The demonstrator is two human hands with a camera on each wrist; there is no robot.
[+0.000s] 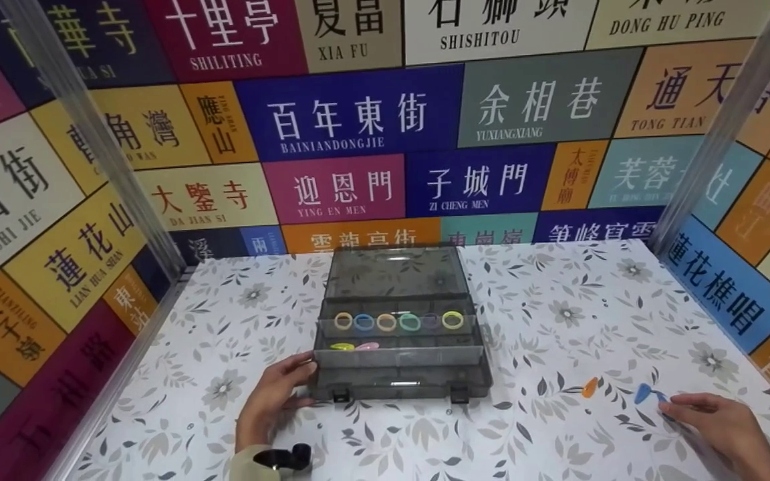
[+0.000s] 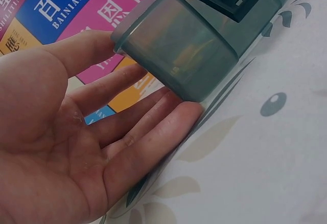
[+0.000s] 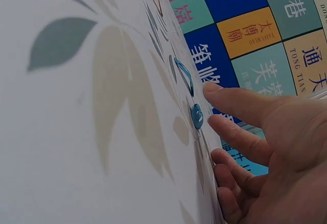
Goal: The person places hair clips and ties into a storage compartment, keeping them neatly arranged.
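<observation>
A smoky see-through plastic box [image 1: 398, 386] stands on the table with its lid tipped back. My left hand [image 1: 278, 394] is at the box's left end, thumb at the upper rim and relaxed fingers along the lower corner in the left wrist view. To the right, a blue teardrop-shaped hair clip [image 1: 644, 393] lies on the cloth; its small rounded blue end [image 3: 197, 116] is right by my right hand [image 1: 726, 421]. My right thumb and forefinger are spread apart, with nothing between them. An orange hair clip [image 1: 589, 387] lies left of the blue one.
Several coloured rings [image 1: 410, 322] line the box's back row. A yellow clip [image 1: 341, 347] and a pink clip [image 1: 367, 347] sit in the row before it. Two dark latches [image 1: 341, 395] jut from the box's front. Printed sign panels [image 1: 351, 110] wall in the flower-patterned table [image 1: 238, 327].
</observation>
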